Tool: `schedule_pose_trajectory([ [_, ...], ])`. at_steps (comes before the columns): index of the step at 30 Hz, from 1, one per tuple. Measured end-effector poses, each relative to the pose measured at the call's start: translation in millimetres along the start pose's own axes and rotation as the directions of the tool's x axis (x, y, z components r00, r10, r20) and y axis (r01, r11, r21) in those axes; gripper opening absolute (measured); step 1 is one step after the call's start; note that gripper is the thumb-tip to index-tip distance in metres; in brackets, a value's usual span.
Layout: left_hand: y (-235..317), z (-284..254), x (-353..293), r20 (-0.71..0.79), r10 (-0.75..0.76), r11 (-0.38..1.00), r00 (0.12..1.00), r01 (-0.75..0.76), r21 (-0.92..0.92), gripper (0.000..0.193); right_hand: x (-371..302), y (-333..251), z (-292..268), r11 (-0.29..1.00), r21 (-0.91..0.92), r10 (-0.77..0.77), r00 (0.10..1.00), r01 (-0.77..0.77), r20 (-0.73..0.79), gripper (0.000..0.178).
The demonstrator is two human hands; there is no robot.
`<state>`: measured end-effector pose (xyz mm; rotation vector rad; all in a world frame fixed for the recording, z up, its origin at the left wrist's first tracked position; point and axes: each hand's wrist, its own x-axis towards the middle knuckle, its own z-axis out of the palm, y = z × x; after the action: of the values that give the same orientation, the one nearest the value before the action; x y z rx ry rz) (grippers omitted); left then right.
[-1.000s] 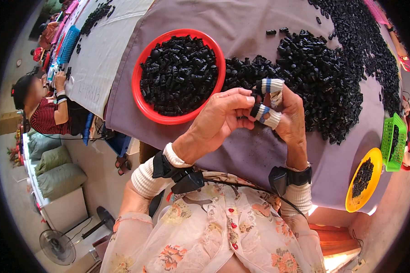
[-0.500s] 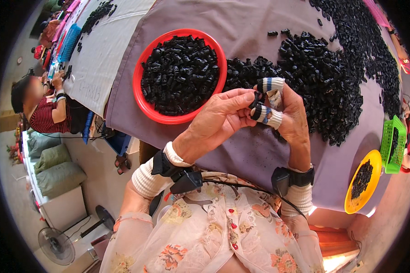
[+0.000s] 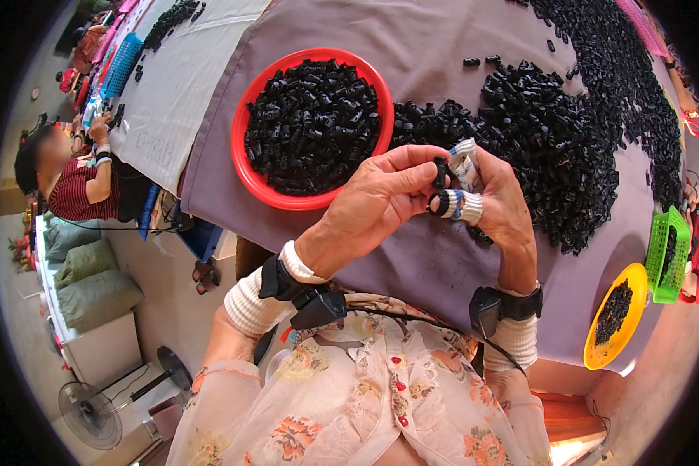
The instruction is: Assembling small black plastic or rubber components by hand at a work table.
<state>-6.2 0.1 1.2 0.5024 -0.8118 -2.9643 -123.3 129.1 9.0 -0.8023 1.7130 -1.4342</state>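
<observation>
My left hand (image 3: 380,198) pinches a small black plastic part (image 3: 441,173) between thumb and fingertips, just right of the red basin. Close against it is my right hand (image 3: 505,194), its thumb and forefinger wrapped in striped cloth sleeves and curled around the same spot. Whether the right fingers grip this part or another piece is hidden. Black plastic parts of the same kind fill the round red basin (image 3: 311,132). A large heap of black parts (image 3: 540,147) spreads over the mauve tablecloth (image 3: 404,46) behind and right of my hands.
A yellow plate (image 3: 635,295) with small black bits lies at the right table edge, beside a green basket (image 3: 668,268). At the left, another person (image 3: 78,175) sits by a pale-covered table. A fan (image 3: 91,412) and green sacks (image 3: 97,299) stand on that side.
My right thumb and forefinger have spread a little apart, and the black part shows more plainly at my left fingertips. The view has shifted slightly.
</observation>
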Motion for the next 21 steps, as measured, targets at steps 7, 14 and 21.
schedule_pose_trajectory([
  [7,0,0,-2,-0.015,0.013,0.999,1.000,-0.013,0.033,0.024,2,3,1,0.998,-0.039,0.041,0.999,-0.040,0.028,0.042],
  [14,-1,0,-2,-0.047,0.035,0.997,0.998,-0.032,0.074,0.024,3,2,2,0.985,-0.162,-0.045,0.998,0.052,0.044,0.044],
  [21,0,2,-3,-0.061,0.050,0.992,0.997,-0.043,0.116,0.024,3,9,2,0.978,-0.189,-0.074,0.996,0.083,0.052,0.045],
])
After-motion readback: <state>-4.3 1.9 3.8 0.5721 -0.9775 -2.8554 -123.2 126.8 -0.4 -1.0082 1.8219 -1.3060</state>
